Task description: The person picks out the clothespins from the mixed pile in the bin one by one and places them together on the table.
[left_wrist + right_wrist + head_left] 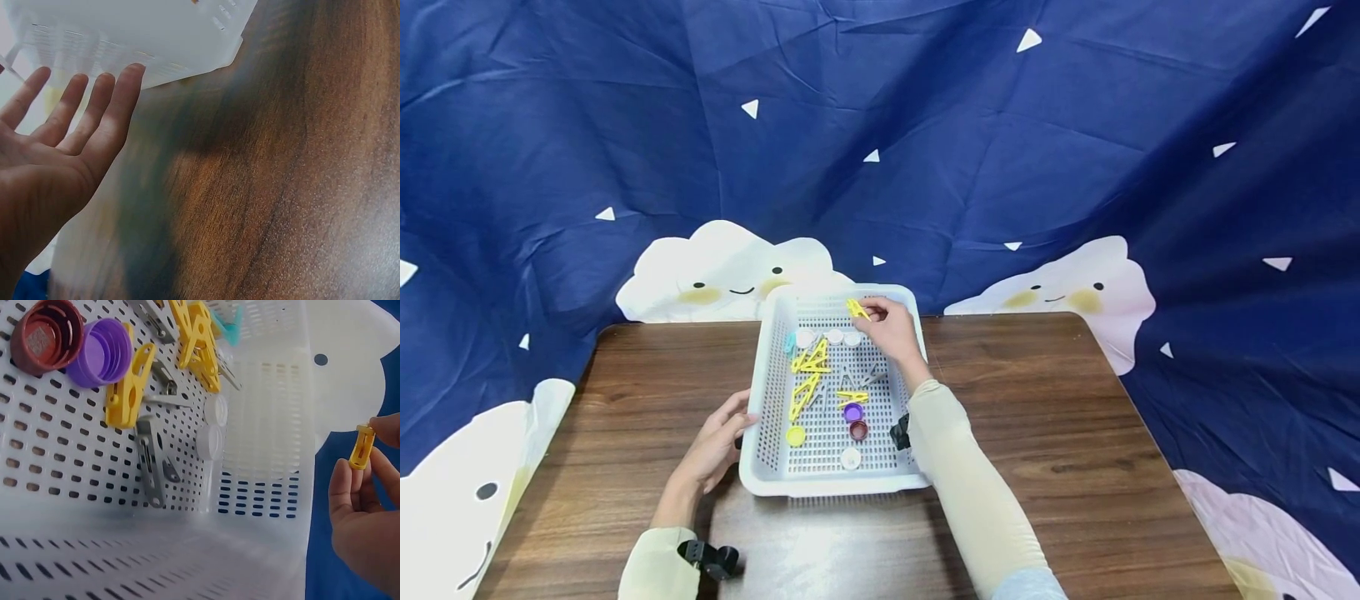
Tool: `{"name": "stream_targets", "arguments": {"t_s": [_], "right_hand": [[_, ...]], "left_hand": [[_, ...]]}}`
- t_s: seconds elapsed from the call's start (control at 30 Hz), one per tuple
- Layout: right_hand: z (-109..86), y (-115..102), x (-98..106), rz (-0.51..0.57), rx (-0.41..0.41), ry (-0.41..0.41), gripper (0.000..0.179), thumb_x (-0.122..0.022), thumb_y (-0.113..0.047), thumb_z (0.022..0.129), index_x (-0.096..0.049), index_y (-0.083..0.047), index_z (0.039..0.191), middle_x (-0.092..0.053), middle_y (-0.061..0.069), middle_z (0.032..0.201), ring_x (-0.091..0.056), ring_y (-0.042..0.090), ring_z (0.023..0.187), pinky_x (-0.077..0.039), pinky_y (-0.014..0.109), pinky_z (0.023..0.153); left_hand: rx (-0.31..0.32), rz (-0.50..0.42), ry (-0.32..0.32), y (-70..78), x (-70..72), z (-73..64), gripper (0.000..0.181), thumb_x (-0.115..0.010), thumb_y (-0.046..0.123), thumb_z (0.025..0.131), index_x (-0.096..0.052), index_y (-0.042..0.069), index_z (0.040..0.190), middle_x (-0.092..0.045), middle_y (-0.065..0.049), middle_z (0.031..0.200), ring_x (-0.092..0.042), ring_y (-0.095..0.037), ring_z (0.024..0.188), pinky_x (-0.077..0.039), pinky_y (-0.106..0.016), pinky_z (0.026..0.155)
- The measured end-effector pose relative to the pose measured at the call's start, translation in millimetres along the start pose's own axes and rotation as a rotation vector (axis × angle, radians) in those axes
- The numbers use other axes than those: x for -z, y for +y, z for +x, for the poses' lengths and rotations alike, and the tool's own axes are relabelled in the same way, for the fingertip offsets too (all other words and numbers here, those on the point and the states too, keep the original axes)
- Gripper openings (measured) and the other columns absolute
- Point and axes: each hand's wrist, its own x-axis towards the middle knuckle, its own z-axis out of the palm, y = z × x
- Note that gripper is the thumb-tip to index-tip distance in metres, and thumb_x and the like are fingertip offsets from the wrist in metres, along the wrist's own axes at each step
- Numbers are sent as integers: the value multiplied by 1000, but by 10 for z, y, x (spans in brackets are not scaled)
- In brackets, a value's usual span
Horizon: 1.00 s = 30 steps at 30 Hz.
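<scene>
A white perforated plastic basket (842,485) sits on the wooden table. Over its far end, my right hand (891,332) pinches a yellow clothespin (362,449) between thumb and fingers. My left hand (718,437) touches the basket's left side, its fingers extended and spread in the left wrist view. Inside lie several yellow clothespins (805,395), several grey clothespins (150,462), and a turquoise clip (790,343). Among them are a purple cap (101,353), a dark red cap (858,430), a yellow cap (795,436), and several white caps (851,458).
The brown wooden table (1037,417) extends to both sides of the basket. Behind it hangs a blue cloth (925,100) with white triangles and smiling clouds. Black wrist cameras are strapped on both forearms, the left camera (711,558) close to the tabletop.
</scene>
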Motion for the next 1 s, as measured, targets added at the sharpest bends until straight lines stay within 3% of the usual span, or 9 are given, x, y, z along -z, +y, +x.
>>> {"name": "stream_targets", "arguments": {"t_s": [0.6, 1.0], "right_hand": [[9, -57, 312, -62, 15, 75, 28, -77, -8, 85, -76, -5, 113, -70, 7, 95, -58, 14, 82, -46, 24, 74], [10, -35, 545, -4, 7, 132, 29, -75, -2, 83, -74, 1, 112, -67, 10, 96, -55, 13, 81, -44, 22, 72]], "left_hand": [[2, 22, 19, -20, -3, -5, 52, -47, 12, 101, -39, 8, 152, -41, -22, 147, -52, -36, 124, -53, -54, 88], [0, 28, 15, -21, 1, -2, 52, -47, 14, 102, -38, 8, 153, -40, -21, 148, -50, -37, 127, -52, -55, 90]]}}
